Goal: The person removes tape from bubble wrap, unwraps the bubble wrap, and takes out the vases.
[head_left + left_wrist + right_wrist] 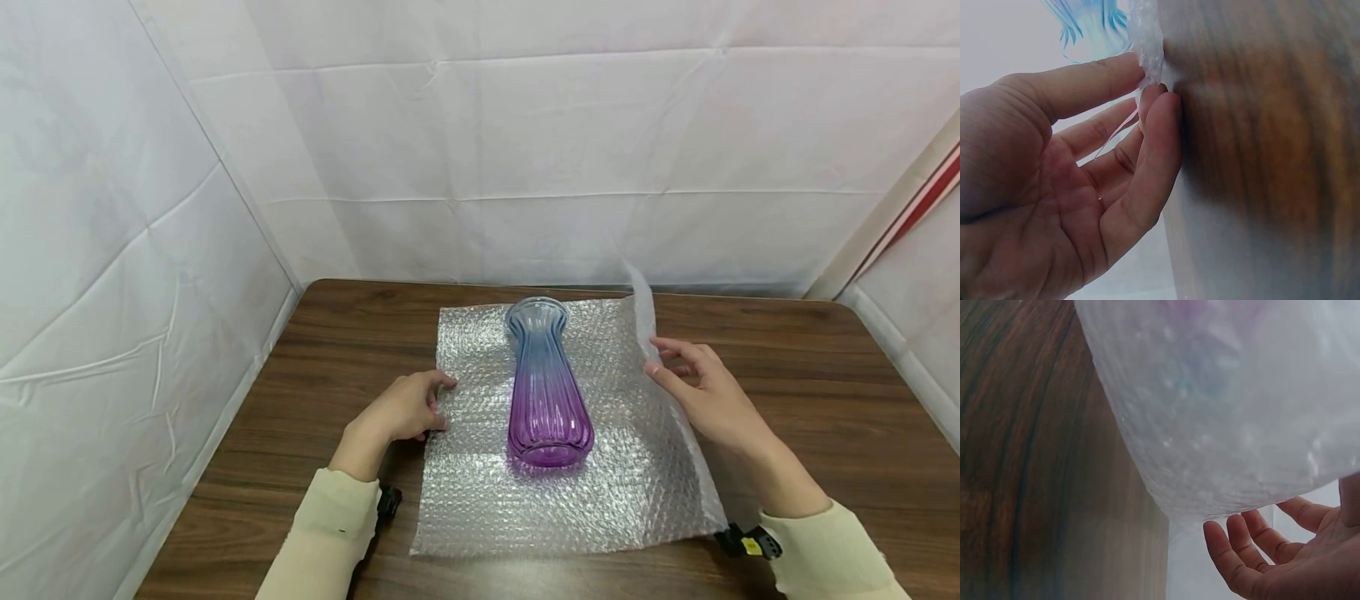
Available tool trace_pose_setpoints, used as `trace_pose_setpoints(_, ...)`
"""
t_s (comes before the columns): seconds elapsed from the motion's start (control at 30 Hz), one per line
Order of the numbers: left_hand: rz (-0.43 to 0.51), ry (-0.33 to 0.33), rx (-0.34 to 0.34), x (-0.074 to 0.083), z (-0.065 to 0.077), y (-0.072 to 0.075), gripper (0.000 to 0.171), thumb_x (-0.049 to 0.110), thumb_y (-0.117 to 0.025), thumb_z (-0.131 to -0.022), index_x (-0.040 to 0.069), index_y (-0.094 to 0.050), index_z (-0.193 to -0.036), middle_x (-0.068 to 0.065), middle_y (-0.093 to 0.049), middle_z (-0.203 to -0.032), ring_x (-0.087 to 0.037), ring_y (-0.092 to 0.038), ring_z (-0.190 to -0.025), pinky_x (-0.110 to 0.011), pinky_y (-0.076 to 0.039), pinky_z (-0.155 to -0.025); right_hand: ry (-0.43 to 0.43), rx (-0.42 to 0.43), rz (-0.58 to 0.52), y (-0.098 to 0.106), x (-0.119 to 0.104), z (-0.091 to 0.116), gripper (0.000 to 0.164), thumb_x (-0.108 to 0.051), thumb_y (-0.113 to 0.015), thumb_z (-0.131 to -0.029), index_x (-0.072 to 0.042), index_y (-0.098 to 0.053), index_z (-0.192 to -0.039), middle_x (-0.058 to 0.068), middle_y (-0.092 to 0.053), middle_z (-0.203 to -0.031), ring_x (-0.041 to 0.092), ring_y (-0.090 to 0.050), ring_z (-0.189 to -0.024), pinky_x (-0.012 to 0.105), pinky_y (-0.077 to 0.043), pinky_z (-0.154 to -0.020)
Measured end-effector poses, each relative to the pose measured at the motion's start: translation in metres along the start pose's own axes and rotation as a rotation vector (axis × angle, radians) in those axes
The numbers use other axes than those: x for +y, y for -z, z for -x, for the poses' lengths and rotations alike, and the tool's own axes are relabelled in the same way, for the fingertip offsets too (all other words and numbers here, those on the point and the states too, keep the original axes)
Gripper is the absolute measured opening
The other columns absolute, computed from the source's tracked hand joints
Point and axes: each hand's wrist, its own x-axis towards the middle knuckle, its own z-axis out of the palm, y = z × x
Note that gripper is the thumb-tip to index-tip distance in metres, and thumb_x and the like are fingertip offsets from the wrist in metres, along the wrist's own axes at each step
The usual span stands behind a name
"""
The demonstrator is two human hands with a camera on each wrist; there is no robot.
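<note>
Purple at the base and blue toward the neck, a ribbed glass vase point(550, 392) lies on its side on a sheet of bubble wrap point(472, 508), its mouth toward the far edge of the bench point(360, 333) and its base toward the person. The hands are at opposite sides of the sheet, both apart from the glass. The left hand point(405, 407) pinches the left edge between thumb and fingers, low against the dark wood grain. The right hand point(708, 392) holds the right edge lightly between thumb and bent fingers (its thumb is mostly hidden in the right wrist view), and that side of the wrap stands up off the wood, its far corner highest. Pale sleeves point(322, 517) cover both forearms, and a small black device point(388, 502) sits at the left wrist. White cloth point(480, 150) hangs behind the bench, with a red strip point(926, 200) at the far right.
</note>
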Motion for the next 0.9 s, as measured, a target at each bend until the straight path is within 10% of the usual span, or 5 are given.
trace_pose_setpoints(0.9,0.014,0.004,-0.001,0.0,0.001,0.001,0.062,0.005,-0.083,-0.086,0.014,-0.06,-0.143,-0.008,-0.057,-0.087,-0.018,-0.058,-0.064,-0.03,-0.056,-0.057,0.078,0.117,0.064,0.005,0.022,0.002,0.052,-0.031,-0.058,-0.107,-0.017,-0.048,-0.156,0.026,-0.047,-0.137,0.037,-0.056,-0.111,0.025,-0.048,-0.072)
